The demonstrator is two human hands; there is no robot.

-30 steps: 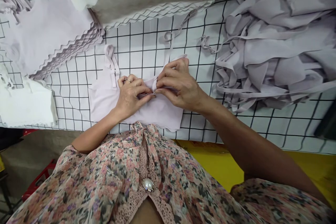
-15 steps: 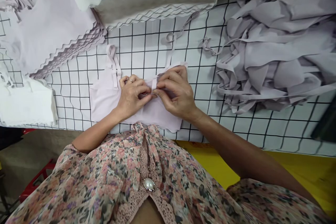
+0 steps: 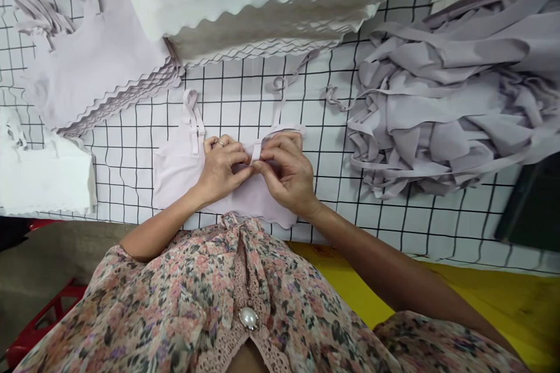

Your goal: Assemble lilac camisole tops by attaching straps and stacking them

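A pale lilac camisole-style top [image 3: 188,175] lies flat on a white grid-lined table [image 3: 332,93], with scalloped edges and two thin straps with sliders. My left hand [image 3: 221,169], wearing a ring, presses and pinches the fabric at the top's upper edge. My right hand [image 3: 284,172] pinches the end of the right strap [image 3: 256,151] where it meets that edge. The fingertips of both hands meet there and hide the join. A thin metal piece showed there earlier, but it is hidden now.
A stack of white scallop-edged pieces [image 3: 262,6] lies at the top. Lilac cut pieces [image 3: 96,70] are stacked at the left, above white pieces [image 3: 44,178]. A heap of lilac strips [image 3: 441,105] lies at the right. A dark object [image 3: 531,204] sits at the right edge.
The view has shifted, so the table items sit lower and slightly rightward in the frame. My hands have drawn closer together at the strap, and the metal piece no longer shows.
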